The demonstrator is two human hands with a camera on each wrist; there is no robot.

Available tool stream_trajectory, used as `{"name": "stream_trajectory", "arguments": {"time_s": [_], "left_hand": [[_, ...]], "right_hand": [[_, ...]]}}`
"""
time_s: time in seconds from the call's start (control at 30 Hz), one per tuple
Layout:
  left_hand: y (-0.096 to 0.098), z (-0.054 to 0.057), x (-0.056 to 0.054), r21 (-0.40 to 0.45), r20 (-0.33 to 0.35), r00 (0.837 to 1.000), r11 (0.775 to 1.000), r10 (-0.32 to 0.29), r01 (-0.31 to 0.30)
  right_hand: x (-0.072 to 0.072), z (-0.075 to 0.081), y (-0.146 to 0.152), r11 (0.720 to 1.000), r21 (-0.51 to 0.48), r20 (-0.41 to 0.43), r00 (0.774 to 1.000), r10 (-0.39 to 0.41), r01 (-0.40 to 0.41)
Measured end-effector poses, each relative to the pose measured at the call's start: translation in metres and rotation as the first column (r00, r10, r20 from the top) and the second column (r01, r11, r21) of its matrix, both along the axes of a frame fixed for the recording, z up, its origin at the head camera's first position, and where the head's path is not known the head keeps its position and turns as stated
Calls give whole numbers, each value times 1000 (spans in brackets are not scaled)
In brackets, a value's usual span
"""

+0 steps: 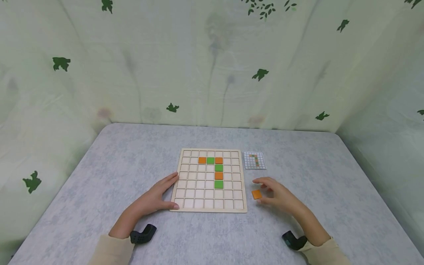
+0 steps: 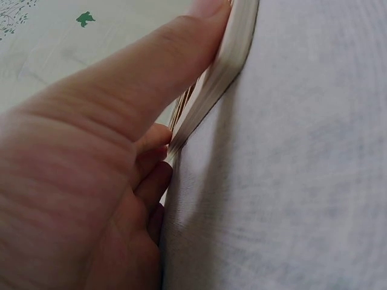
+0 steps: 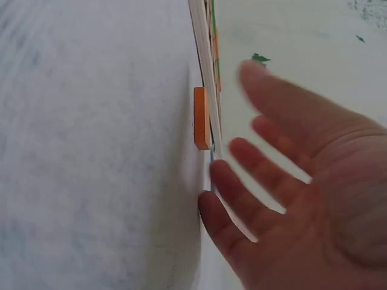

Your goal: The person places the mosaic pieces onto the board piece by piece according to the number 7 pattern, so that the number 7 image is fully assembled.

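A square wooden grid board (image 1: pixel 212 211) lies on the table, with several orange and green square tiles set in its cells. They form a row near the top and a column running down from the row's right end. My left hand (image 1: pixel 153 197) rests at the board's left side, fingertips along the edge and thumb on the near left corner; the left wrist view shows the thumb (image 2: pixel 151 72) on the rim. A loose orange tile (image 1: pixel 256 194) lies right of the board. Around it, my right hand (image 1: pixel 277 195) holds thumb and fingers spread, apart from the tile (image 3: pixel 201 118) in the right wrist view.
A small printed card (image 1: pixel 254 160) with a coloured grid pattern lies right of the board's upper part. The grey mottled table (image 1: pixel 132 147) ends at a pale curtain (image 1: pixel 185 66) with green leaf shapes. Each wrist wears a black device (image 1: pixel 143 234).
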State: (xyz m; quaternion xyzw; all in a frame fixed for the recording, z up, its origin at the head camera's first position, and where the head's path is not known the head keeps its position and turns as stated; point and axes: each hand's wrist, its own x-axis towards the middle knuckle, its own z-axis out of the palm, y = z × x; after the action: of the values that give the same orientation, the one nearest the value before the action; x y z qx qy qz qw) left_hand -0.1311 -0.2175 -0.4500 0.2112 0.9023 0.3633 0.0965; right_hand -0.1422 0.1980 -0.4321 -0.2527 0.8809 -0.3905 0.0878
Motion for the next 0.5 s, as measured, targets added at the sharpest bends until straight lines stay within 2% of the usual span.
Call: {"name": "stream_trajectory", "arguments": {"time_s": [0.27, 0.5], "left_hand": [[0, 0, 0, 5, -2, 1000, 1000, -3, 3], [0, 0, 0, -6, 6, 1000, 1000, 1, -1]], "right_hand": [[1, -9, 2, 990, 142, -11, 1000, -4, 6], [0, -3, -6, 991, 129, -29, 999, -17, 21]]}}
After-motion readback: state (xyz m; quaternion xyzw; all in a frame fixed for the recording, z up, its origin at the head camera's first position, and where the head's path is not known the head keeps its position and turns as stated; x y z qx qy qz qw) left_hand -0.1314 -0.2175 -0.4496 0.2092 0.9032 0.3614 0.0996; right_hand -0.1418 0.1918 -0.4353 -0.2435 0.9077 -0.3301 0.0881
